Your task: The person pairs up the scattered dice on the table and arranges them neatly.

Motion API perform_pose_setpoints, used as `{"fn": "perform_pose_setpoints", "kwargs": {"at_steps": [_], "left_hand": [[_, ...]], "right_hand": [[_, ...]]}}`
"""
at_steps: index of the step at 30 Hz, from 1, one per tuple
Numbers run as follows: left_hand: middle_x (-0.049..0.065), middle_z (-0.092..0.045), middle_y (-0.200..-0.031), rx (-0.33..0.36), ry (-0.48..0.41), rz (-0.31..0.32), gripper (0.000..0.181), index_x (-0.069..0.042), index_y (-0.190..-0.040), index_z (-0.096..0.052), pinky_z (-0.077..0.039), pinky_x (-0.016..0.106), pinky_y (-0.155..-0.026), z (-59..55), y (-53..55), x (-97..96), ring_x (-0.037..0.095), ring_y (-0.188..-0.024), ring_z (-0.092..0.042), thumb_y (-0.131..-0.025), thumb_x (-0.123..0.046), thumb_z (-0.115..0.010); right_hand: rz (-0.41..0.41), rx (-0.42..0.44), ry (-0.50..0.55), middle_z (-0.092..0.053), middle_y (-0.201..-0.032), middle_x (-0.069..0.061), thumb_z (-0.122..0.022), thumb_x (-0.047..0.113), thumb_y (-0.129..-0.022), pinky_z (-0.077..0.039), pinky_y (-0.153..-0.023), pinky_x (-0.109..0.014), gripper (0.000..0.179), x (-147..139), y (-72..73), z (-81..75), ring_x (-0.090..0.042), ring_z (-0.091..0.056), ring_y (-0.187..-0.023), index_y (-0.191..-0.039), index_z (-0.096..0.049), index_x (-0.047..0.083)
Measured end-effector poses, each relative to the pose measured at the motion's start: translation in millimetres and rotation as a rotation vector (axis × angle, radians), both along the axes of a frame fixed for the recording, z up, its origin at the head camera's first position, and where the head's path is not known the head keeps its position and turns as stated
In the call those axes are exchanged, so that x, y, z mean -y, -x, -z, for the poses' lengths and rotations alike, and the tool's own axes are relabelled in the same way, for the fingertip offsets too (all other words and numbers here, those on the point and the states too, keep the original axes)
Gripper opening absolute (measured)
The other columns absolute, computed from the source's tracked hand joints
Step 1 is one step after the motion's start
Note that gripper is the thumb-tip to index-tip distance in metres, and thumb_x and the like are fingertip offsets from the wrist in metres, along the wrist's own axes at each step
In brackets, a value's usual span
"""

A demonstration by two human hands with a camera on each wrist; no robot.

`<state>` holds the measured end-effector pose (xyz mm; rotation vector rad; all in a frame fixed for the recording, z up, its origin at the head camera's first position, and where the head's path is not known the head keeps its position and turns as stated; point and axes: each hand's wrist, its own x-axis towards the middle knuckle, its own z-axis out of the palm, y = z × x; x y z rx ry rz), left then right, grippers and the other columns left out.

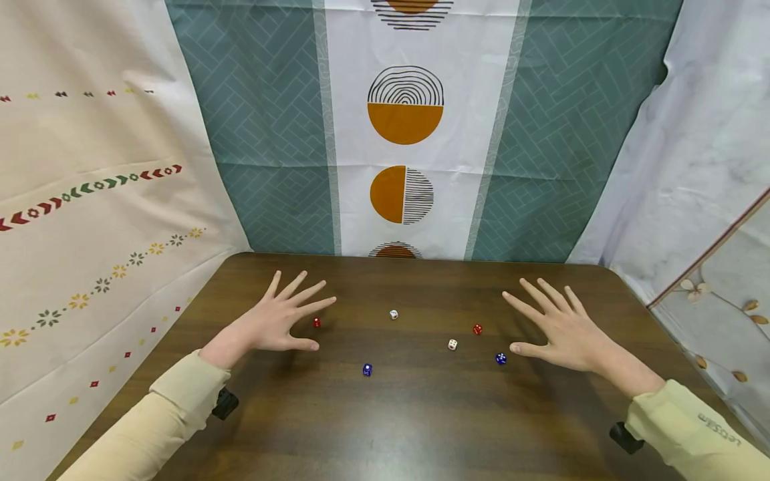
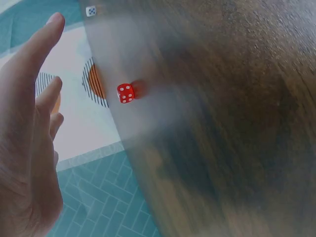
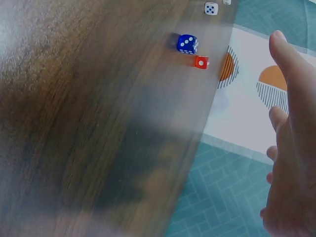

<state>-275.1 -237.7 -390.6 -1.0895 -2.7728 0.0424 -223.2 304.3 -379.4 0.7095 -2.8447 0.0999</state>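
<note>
Both hands hover over a dark wooden table with fingers spread and nothing held. The left hand [image 1: 279, 321] is at the table's left side, its thumb and forefinger on either side of a red die [image 1: 317, 322] in the head view. That red die [image 2: 126, 93] shows four pips in the left wrist view. Over the right side is the right hand [image 1: 562, 327], its thumb pointing toward a blue die [image 1: 500, 359]. Another red die [image 1: 478, 329] lies just beyond that blue one. Toward the middle are two white dice, one farther back [image 1: 394, 314] and one nearer [image 1: 452, 345]. A second blue die [image 1: 367, 369] lies nearest the front.
The wooden table [image 1: 385, 427] reaches back to a hanging teal and white curtain [image 1: 277, 133] with orange circles. Patterned cloth [image 1: 90, 234] hangs along the left side, and a marbled sheet [image 1: 710, 167] along the right. Small black wrist devices [image 1: 225, 404] sit under both sleeves.
</note>
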Motion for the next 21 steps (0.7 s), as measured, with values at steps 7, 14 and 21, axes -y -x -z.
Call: {"fn": "perform_pose_setpoints", "kwargs": {"at_steps": [7, 14, 21], "left_hand": [[0.004, -0.024, -0.165, -0.021, 0.005, 0.015, 0.087, -0.034, -0.153, -0.035, -0.004, 0.076, -0.112, -2.0, -0.6, -2.4, 0.043, -0.152, -0.013, -0.080, -0.071, -0.063], [0.003, -0.026, -0.164, -0.003, -0.018, 0.024, 0.086, -0.033, -0.153, -0.035, -0.002, 0.075, -0.113, -4.5, -4.1, -8.8, 0.042, -0.153, -0.012, -0.081, -0.069, -0.064], [0.003, -0.029, -0.163, 0.002, -0.035, 0.057, 0.084, -0.033, -0.153, -0.035, -0.006, 0.075, -0.113, -2.9, -9.7, -17.4, 0.041, -0.153, -0.013, -0.082, -0.067, -0.065]], "right_hand": [[-0.012, -0.017, -0.001, -0.019, -0.165, -0.012, -0.061, 0.068, -0.085, -0.006, -0.114, -0.070, 0.088, 2.2, 0.5, -0.8, -0.043, -0.017, -0.150, -0.157, -0.021, 0.036], [-0.034, -0.040, 0.018, -0.022, -0.165, -0.011, -0.063, 0.066, -0.084, -0.009, -0.114, -0.070, 0.087, 8.0, -0.6, -2.4, -0.042, -0.019, -0.150, -0.156, -0.023, 0.037], [-0.052, -0.047, 0.063, -0.025, -0.164, -0.009, -0.065, 0.064, -0.084, -0.014, -0.112, -0.069, 0.085, 20.2, -5.6, -2.4, -0.040, -0.020, -0.150, -0.155, -0.028, 0.036]]}}
